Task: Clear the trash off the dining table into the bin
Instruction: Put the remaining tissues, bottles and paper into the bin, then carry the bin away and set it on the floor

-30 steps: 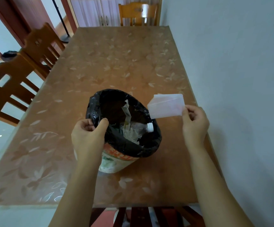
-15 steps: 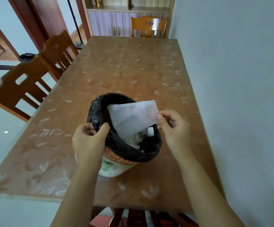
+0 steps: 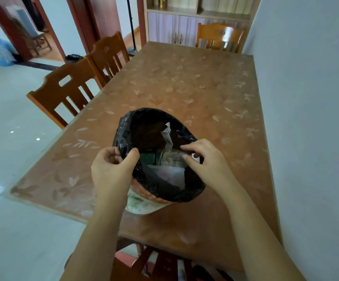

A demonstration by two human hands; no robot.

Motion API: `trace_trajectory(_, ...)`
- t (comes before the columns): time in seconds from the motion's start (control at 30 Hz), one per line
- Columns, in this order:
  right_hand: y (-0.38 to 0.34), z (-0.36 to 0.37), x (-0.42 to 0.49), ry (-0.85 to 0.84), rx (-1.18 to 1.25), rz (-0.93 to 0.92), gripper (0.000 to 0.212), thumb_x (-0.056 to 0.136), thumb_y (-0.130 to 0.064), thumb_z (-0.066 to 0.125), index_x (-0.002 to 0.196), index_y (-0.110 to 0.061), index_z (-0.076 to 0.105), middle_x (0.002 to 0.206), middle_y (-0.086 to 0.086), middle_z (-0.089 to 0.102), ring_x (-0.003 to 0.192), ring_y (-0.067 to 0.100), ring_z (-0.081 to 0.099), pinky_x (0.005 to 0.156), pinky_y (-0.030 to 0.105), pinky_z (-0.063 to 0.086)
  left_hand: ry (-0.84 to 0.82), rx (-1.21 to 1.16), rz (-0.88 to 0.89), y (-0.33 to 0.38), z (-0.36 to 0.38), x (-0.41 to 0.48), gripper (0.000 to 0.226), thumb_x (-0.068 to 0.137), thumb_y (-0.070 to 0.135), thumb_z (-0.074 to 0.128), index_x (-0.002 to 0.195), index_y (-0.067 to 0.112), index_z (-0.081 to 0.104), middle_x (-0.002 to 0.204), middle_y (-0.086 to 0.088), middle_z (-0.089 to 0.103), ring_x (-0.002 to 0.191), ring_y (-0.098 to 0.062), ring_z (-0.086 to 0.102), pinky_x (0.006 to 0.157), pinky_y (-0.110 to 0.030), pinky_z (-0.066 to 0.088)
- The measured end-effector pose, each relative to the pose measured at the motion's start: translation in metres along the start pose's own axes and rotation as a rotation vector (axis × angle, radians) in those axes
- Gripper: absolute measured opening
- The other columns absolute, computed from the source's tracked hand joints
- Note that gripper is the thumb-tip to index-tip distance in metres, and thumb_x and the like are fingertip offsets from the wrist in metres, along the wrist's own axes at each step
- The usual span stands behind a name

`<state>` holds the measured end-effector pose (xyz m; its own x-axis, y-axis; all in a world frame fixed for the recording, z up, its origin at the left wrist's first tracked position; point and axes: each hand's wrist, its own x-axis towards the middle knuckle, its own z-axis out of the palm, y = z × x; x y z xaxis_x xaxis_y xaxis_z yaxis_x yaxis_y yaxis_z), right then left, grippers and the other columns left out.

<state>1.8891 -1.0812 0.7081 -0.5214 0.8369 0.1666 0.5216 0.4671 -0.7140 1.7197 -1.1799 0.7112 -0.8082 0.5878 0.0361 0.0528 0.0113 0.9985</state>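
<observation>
A long brown desk [image 3: 195, 88] with a pale leaf pattern runs away from me along a plain wall [image 3: 310, 98] on my right, with two wooden chairs [image 3: 67, 94] pushed in along its left side, another chair [image 3: 219, 38] at the far end, and a cabinet [image 3: 170, 31] behind that. A pale tiled floor [image 3: 12, 118] spreads out to the left toward a doorway. The bin [image 3: 144, 205] stands on the desk near my edge, a white tub with an orange band, lined with a black bag [image 3: 124, 126] whose top folds out over the rim. My left hand [image 3: 112, 173] is closed on the near left edge of the bag, thumb inside the opening and fingers curled outside, pinching the plastic. My right hand [image 3: 207, 161] hangs over the right side of the opening with the fingers spread and loosely curved, gripping nothing that I can see; its fingertips are above the trash rather than on the rim. Inside the bin lies a pale sheet of plastic [image 3: 170, 173] toward the near side, resting on a clear crumpled bottle [image 3: 170, 158], with something green [image 3: 147, 158] beside it and a white strip [image 3: 167, 132] standing up against the back of the bag. The rest of the desk around the bin is bare brown surface. Below the near edge of the desk I see the top of a reddish chair [image 3: 160, 264].
</observation>
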Motion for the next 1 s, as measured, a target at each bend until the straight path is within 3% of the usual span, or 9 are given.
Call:
trace_trajectory(0.07,0.0,0.002,0.001,0.076,-0.015,0.015,0.022,0.087,-0.022,0.055,0.108,-0.022,0.062,0.101,-0.007,0.053,0.091,0.004,0.048,0.072,0.012,0.035,0.05,-0.002,-0.027,0.001,-0.008,0.0,0.021,0.075,0.019,0.07,0.076,0.006,0.054,0.069,-0.011,0.048,0.064,-0.02,0.047,0.059,-0.035,0.045)
trace_trajectory(0.13,-0.001,0.007,0.003,0.12,-0.051,0.026,0.021,0.087,-0.022,0.054,0.107,-0.019,0.062,0.101,-0.005,0.055,0.095,0.008,0.05,0.077,0.018,0.036,0.087,-0.004,-0.04,0.002,-0.018,0.001,0.023,0.076,0.018,0.07,0.084,0.001,0.056,0.076,-0.014,0.052,0.067,-0.022,0.05,0.058,-0.033,0.048)
trace_trajectory(0.33,-0.019,0.041,0.01,0.214,-0.163,0.039,0.023,0.089,-0.021,0.05,0.109,-0.014,0.06,0.112,0.004,0.055,0.109,0.019,0.048,0.086,0.022,0.032,0.22,-0.03,-0.053,0.007,-0.067,0.015,0.017,0.077,0.018,0.07,0.079,0.009,0.056,0.077,-0.013,0.054,0.069,-0.021,0.053,0.056,-0.02,0.05)
trace_trajectory(0.43,-0.042,0.066,0.016,0.177,-0.175,0.021,0.025,0.089,-0.021,0.049,0.111,-0.014,0.059,0.113,0.005,0.056,0.11,0.021,0.047,0.087,0.024,0.032,0.275,-0.056,-0.042,0.008,-0.103,0.025,0.019,0.076,0.018,0.069,0.072,0.015,0.052,0.075,-0.012,0.05,0.068,-0.022,0.05,0.059,-0.031,0.047)
trace_trajectory(0.63,-0.117,0.146,0.025,0.108,-0.198,-0.055,0.025,0.088,-0.017,0.05,0.111,-0.012,0.058,0.111,0.006,0.057,0.108,0.023,0.048,0.089,0.029,0.036,0.394,-0.14,-0.084,-0.002,-0.218,0.055,0.025,0.063,0.029,0.066,0.074,0.012,0.052,0.075,-0.013,0.046,0.066,-0.024,0.042,0.062,-0.036,0.039)
trace_trajectory(0.83,-0.208,0.255,0.022,0.037,-0.187,-0.113,0.025,0.086,-0.015,0.052,0.111,-0.012,0.058,0.111,0.007,0.058,0.109,0.025,0.048,0.089,0.033,0.038,0.464,-0.024,-0.031,-0.018,-0.35,0.085,0.022,0.061,0.033,0.068,0.065,0.022,0.048,0.057,0.003,0.037,0.055,-0.016,0.038,0.056,-0.03,0.037)
trace_trajectory(1.0,-0.273,0.336,0.015,-0.073,-0.187,-0.137,0.026,0.087,-0.016,0.052,0.112,-0.012,0.058,0.115,0.007,0.057,0.111,0.027,0.047,0.091,0.041,0.04,0.584,0.06,-0.036,-0.035,-0.444,0.104,0.023,0.058,0.036,0.067,0.066,0.025,0.049,0.058,0.005,0.04,0.053,-0.011,0.037,0.057,-0.028,0.038)
